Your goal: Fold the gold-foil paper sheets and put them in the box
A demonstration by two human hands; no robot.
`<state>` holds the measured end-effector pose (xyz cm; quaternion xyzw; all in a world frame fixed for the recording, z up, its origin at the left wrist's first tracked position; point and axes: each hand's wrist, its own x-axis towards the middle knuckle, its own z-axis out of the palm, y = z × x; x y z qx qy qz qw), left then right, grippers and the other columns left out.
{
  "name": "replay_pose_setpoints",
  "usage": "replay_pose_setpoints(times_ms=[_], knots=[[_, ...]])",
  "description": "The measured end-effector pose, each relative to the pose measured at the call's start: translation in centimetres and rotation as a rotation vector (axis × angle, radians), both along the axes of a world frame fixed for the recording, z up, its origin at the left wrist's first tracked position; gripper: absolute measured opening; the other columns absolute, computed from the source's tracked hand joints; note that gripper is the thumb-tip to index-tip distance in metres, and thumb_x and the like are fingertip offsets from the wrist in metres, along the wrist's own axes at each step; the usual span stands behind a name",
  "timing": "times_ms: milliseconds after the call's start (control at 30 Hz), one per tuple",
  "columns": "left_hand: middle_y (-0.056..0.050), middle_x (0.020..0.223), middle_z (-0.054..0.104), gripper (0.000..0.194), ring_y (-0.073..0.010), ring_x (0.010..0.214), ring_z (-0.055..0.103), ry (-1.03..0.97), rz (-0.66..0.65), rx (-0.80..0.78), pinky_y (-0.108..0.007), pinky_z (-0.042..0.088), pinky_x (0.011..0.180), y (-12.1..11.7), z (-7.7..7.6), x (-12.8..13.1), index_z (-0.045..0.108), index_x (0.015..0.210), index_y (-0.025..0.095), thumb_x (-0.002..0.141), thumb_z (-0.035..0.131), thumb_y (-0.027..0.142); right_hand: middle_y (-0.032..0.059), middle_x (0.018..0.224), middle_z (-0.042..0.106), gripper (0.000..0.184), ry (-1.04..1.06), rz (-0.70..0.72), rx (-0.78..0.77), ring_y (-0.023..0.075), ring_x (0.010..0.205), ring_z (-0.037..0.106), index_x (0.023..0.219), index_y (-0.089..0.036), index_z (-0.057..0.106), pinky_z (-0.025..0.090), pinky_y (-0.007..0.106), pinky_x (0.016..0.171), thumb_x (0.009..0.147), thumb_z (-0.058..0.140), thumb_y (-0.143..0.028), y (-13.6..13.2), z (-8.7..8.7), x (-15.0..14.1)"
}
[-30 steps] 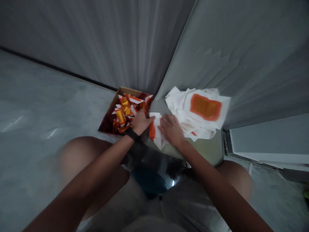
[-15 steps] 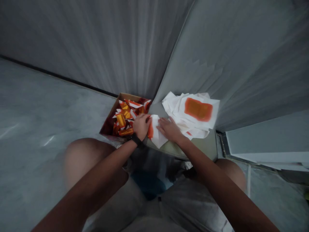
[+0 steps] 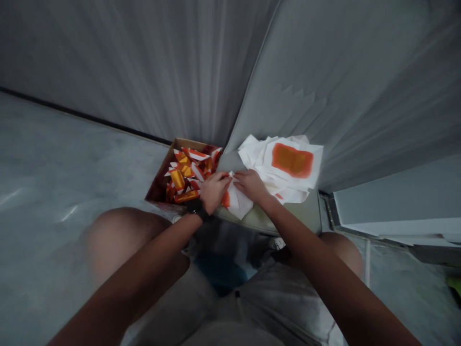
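A white paper sheet with an orange patch lies partly folded on the seat in front of me. My left hand, with a dark band on the wrist, pinches its far left edge. From the other side my right hand closes its fingers on the far edge, close to the left fingertips. A small white point of paper sticks up between the two hands. The fingers cover part of the folds. Just right of my right hand is a pile of white sheets, the top one bearing an orange and gold rectangle.
A cardboard box with several folded orange, gold and white paper pieces stands at the left, against the seat. Grey curtain-like fabric rises behind. My knees flank the seat.
Both hands have moved to the sheet's far edge and come closer together, gathering the paper there into a small point. The view has shifted slightly.
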<state>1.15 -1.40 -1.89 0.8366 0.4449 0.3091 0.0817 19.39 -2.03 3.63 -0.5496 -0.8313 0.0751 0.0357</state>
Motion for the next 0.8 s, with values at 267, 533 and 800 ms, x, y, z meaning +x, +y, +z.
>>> replay_pose_setpoints(times_ms=[267, 533, 800], knots=[[-0.007, 0.122, 0.069, 0.020, -0.0206, 0.110, 0.066, -0.206, -0.021, -0.105, -0.035, 0.054, 0.098, 0.0, -0.5, -0.3, 0.078, 0.108, 0.024, 0.099, 0.060, 0.025, 0.0098, 0.115, 0.075, 0.026, 0.272, -0.139, -0.038, 0.0225, 0.106, 0.068, 0.114, -0.019, 0.076, 0.050, 0.034, 0.097, 0.098, 0.056, -0.022, 2.2, -1.8, 1.1], [-0.009, 0.118, 0.071, 0.020, -0.0210, 0.103, 0.069, -0.351, 0.124, -0.244, -0.035, 0.056, 0.097, 0.9, -0.2, -0.6, 0.075, 0.111, 0.020, 0.094, 0.065, 0.025, 0.0058, 0.098, 0.076, 0.025, 0.440, -0.271, -0.146, 0.0181, 0.088, 0.068, 0.113, -0.016, 0.073, 0.051, 0.029, 0.083, 0.088, 0.070, -0.022, 4.6, -2.0, 0.3], [-0.009, 0.098, 0.077, 0.020, -0.0226, 0.089, 0.071, -0.356, 0.238, -0.328, -0.034, 0.055, 0.085, 1.6, 0.7, -0.7, 0.078, 0.099, 0.017, 0.094, 0.064, 0.030, 0.0023, 0.093, 0.075, 0.012, 0.522, -0.445, -0.091, 0.0171, 0.083, 0.065, 0.095, -0.020, 0.073, 0.049, 0.029, 0.078, 0.089, 0.068, -0.029, 4.3, -3.2, -0.8]])
